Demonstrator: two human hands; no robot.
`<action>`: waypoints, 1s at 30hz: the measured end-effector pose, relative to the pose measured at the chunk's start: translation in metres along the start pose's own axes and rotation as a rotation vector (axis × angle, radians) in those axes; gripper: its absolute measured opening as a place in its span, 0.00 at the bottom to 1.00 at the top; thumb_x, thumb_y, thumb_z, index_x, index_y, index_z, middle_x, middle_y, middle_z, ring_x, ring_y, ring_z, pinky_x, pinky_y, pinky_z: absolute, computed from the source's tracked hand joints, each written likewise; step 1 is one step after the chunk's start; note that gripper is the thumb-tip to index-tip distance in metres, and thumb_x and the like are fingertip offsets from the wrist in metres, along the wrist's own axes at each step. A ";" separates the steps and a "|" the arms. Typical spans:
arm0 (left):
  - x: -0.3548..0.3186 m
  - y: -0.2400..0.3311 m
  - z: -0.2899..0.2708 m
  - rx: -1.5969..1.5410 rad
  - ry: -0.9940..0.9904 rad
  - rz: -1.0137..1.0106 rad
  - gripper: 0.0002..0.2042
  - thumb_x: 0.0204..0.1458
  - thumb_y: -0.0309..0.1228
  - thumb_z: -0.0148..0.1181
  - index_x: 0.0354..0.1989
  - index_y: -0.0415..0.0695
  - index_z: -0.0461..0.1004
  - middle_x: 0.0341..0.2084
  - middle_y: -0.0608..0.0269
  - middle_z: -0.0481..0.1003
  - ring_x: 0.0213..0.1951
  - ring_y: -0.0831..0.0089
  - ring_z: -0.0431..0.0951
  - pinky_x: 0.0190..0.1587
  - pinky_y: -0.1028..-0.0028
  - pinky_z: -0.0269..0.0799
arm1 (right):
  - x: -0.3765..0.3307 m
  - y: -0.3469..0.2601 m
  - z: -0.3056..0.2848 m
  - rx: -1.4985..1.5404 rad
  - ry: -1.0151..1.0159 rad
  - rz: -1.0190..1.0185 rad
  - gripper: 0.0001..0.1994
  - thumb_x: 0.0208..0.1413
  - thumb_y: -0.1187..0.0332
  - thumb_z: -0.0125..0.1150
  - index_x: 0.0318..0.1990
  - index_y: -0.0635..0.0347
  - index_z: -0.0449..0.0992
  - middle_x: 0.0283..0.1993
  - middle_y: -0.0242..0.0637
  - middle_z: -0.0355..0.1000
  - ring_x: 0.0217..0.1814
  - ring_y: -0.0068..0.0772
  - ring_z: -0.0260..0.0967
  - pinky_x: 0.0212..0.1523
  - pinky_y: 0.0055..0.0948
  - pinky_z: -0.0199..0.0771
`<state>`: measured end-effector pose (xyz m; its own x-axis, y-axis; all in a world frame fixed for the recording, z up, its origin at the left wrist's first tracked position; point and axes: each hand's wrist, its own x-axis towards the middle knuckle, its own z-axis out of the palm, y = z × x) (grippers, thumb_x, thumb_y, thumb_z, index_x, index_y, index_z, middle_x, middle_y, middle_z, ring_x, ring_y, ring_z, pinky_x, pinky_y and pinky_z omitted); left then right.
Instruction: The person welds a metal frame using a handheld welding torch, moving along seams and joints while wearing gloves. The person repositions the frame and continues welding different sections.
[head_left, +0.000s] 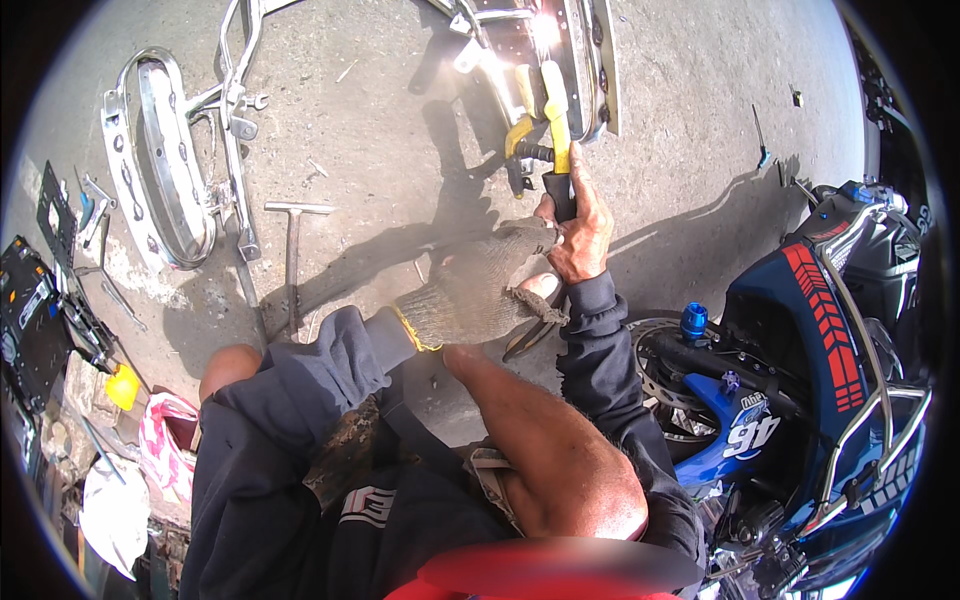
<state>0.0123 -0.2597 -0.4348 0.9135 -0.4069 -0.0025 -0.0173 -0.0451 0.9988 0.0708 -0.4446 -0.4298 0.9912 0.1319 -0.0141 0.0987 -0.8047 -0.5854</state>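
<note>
My right hand [583, 238], bare, is closed round the black handle of a yellow-and-black tool that looks like a welding electrode holder [556, 110]. Its index finger lies along the tool. A black spring-like part and a yellow lever branch off its left side. The tool's head points away from me, toward a shiny metal frame [490, 85], where a bright white glare hides detail. My left hand [475, 285], in a worn grey knit glove, is just left of my right hand, close to the handle. Its fingers are blurred and partly hidden, so their grip is unclear.
A second shiny looped metal part [160, 160] lies at the far left, beside a T-handle wrench [292, 250]. Tools and a dark panel [25, 310] are along the left edge. A blue motorcycle [790, 330] stands close on my right. A blue-handled screwdriver [763, 150] lies far right.
</note>
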 end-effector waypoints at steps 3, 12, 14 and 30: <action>-0.002 0.000 0.002 0.038 -0.064 -0.136 0.29 0.57 0.38 0.64 0.68 0.46 0.66 0.59 0.54 0.73 0.58 0.62 0.75 0.59 0.64 0.71 | -0.001 0.000 -0.001 -0.008 -0.004 0.021 0.37 0.51 0.77 0.62 0.73 0.63 0.62 0.57 0.56 0.75 0.54 0.47 0.78 0.53 0.36 0.78; -0.001 -0.001 -0.001 0.003 -0.087 -0.111 0.29 0.58 0.38 0.65 0.68 0.47 0.67 0.59 0.56 0.73 0.58 0.64 0.75 0.60 0.65 0.70 | -0.001 0.001 0.001 -0.008 0.010 0.019 0.38 0.51 0.76 0.62 0.73 0.62 0.62 0.59 0.57 0.75 0.55 0.50 0.79 0.54 0.37 0.78; -0.004 -0.006 0.003 -0.053 -0.083 -0.155 0.27 0.57 0.36 0.64 0.66 0.45 0.68 0.60 0.48 0.72 0.59 0.55 0.75 0.60 0.61 0.71 | -0.001 0.002 0.000 0.005 0.002 0.026 0.38 0.51 0.76 0.62 0.73 0.63 0.62 0.59 0.57 0.75 0.55 0.49 0.79 0.54 0.37 0.78; -0.001 0.002 0.001 -0.117 -0.032 -0.179 0.30 0.55 0.36 0.68 0.66 0.41 0.68 0.60 0.46 0.72 0.60 0.56 0.76 0.61 0.62 0.72 | 0.000 0.007 0.004 0.015 0.018 -0.016 0.38 0.51 0.76 0.61 0.73 0.63 0.61 0.59 0.56 0.74 0.53 0.47 0.79 0.54 0.37 0.78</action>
<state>0.0113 -0.2602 -0.4330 0.8844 -0.4306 -0.1798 0.1927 -0.0140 0.9812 0.0714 -0.4482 -0.4374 0.9910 0.1337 0.0098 0.1130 -0.7938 -0.5976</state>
